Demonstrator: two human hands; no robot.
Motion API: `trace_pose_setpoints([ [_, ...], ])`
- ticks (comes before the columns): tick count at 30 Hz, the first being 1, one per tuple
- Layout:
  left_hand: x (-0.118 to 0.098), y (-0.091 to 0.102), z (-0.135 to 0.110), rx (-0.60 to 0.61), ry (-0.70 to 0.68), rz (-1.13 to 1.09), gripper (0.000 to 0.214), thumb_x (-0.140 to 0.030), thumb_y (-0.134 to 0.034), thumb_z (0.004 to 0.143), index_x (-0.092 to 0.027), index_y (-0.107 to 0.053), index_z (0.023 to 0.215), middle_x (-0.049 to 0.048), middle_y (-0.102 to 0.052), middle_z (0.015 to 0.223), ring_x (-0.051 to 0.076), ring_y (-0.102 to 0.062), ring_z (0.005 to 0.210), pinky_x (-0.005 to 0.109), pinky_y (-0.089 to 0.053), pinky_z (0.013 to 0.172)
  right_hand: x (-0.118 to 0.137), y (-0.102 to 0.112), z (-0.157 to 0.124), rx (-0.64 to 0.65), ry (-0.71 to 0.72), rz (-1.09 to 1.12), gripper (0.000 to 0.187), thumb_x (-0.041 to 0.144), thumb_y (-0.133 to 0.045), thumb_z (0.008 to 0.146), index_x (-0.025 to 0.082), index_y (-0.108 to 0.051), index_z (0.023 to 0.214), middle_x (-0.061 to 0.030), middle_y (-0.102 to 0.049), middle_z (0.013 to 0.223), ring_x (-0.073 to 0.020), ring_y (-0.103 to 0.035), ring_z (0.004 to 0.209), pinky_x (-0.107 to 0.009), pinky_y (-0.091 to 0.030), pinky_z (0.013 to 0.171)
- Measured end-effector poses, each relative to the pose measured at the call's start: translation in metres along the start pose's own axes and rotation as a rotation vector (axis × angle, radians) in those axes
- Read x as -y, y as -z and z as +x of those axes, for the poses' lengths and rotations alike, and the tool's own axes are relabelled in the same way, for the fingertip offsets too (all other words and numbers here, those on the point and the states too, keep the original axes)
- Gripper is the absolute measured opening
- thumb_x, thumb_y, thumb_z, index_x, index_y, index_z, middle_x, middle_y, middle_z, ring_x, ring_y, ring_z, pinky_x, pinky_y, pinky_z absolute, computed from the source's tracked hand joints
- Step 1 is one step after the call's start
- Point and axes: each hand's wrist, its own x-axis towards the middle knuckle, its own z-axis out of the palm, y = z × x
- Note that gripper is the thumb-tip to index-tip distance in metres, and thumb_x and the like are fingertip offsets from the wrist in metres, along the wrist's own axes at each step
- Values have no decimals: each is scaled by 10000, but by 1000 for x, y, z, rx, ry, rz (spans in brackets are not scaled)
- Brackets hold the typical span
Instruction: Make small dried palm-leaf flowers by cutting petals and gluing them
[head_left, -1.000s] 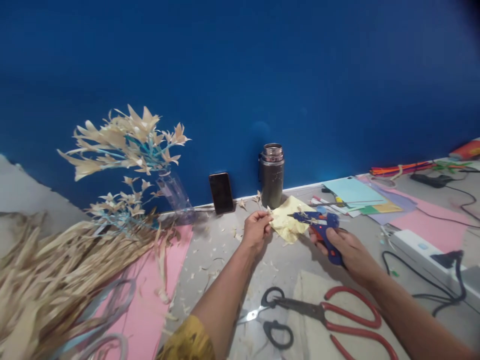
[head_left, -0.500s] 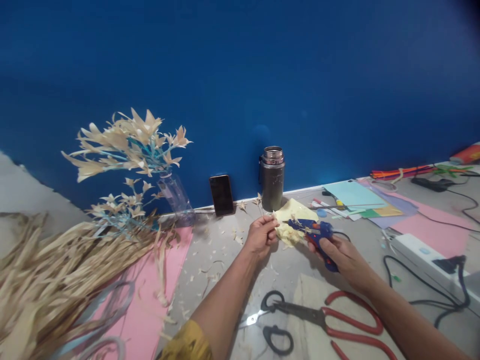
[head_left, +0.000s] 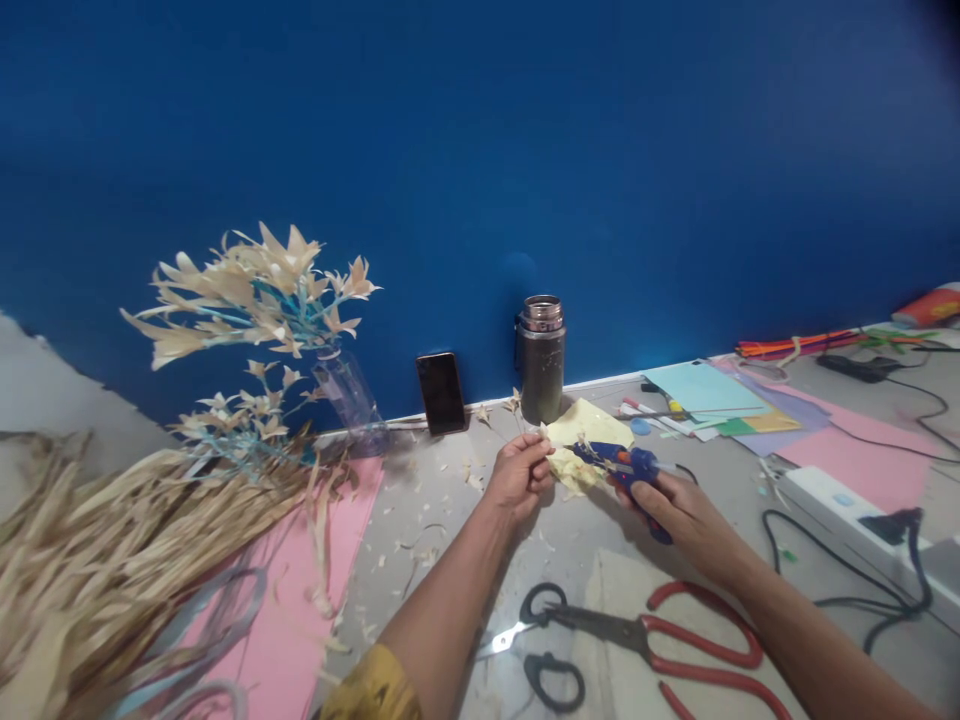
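Observation:
My right hand [head_left: 671, 515] is wrapped round a blue glue gun [head_left: 619, 460], its nozzle pointing left. The nozzle tip is close to the fingertips of my left hand [head_left: 519, 475], which are pinched together. A small pale piece shows at those fingertips, too small to name. Beneath the glue gun lies a crumpled yellow paper [head_left: 592, 425]. Black-handled scissors [head_left: 553, 680] and larger red-handled scissors [head_left: 637, 632] lie in front of my hands.
A metal flask [head_left: 541, 365] and a phone [head_left: 441, 393] stand against the blue wall. Dried-husk flowers [head_left: 270, 275] fill a clear bottle [head_left: 349, 395] at left, above a husk pile [head_left: 135, 550]. Coloured paper [head_left: 709, 390] and a power strip [head_left: 832, 510] with cables lie right.
The glue gun's nozzle has come slightly left, nearer to my left fingertips. My left hand has hardly moved. The whole view has shifted a little.

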Motion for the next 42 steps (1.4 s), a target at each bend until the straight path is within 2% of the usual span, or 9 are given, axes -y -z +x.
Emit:
trace_pose_setpoints([
  [5, -1, 1, 0, 0, -12, 9, 428, -192, -876, 534, -152, -538, 794, -31, -562, 668, -4, -330, 429, 142, -126, 395, 1, 3, -1, -61, 30, 26, 493, 603, -461, 912, 185, -683, 778, -54, -638, 687, -167, -541, 596, -269, -443, 538],
  [9, 0, 1, 0, -2, -23, 15, 424, -191, -875, 536, -152, -531, 781, -26, -571, 674, -3, -337, 431, 145, -124, 395, 2, 1, -2, -33, 43, 78, 503, 614, -453, 916, 180, -678, 800, -53, -635, 702, -163, -539, 598, -265, -444, 545],
  [14, 1, 1, 0, 10, -16, 11, 435, -204, -879, 528, -154, -535, 790, -27, -575, 679, -3, -331, 425, 149, -123, 394, 1, -1, -1, -23, 11, 0, 483, 593, -472, 912, 182, -664, 746, -30, -592, 615, -157, -509, 540, -260, -405, 488],
  [19, 0, 1, -1, 2, -25, 12, 428, -203, -876, 534, -153, -530, 781, -25, -564, 668, 0, -334, 429, 153, -120, 399, 4, 2, -2, -82, 53, 9, 476, 592, -458, 916, 199, -649, 728, -41, -618, 641, -168, -528, 564, -276, -432, 521],
  [25, 1, -1, -1, 6, -13, 13, 443, -197, -880, 522, -151, -530, 790, -34, -554, 663, -3, -335, 430, 149, -120, 401, 4, -2, -2, -15, 13, -33, 476, 577, -449, 913, 191, -656, 727, -45, -614, 631, -175, -533, 558, -281, -419, 514],
  [30, 2, 1, 0, 2, -12, 5, 446, -189, -878, 530, -155, -523, 797, -37, -553, 665, -5, -328, 426, 149, -111, 401, -1, -2, -1, -82, 22, -73, 466, 559, -454, 920, 189, -655, 721, -39, -605, 613, -174, -540, 564, -275, -416, 519],
  [34, 3, 2, 0, 5, -21, 9, 438, -188, -877, 543, -153, -524, 800, -35, -556, 680, -7, -331, 429, 149, -114, 402, 2, -1, -3, -63, 64, -27, 485, 571, -431, 923, 184, -671, 757, -50, -631, 645, -174, -554, 570, -277, -437, 534],
  [37, 3, 1, 0, 16, -16, 10, 439, -196, -881, 547, -152, -519, 791, -32, -557, 686, -8, -330, 431, 149, -116, 401, 3, -2, -2, -46, 47, -79, 482, 575, -451, 900, 185, -659, 706, -45, -621, 615, -177, -537, 556, -283, -424, 513],
  [42, 3, 2, 0, 5, -9, 6, 446, -197, -883, 549, -154, -520, 804, -32, -554, 689, -7, -327, 431, 149, -111, 404, 3, -2, -1, -87, 57, -104, 476, 564, -446, 904, 187, -660, 708, -48, -640, 625, -181, -544, 569, -288, -426, 526],
])
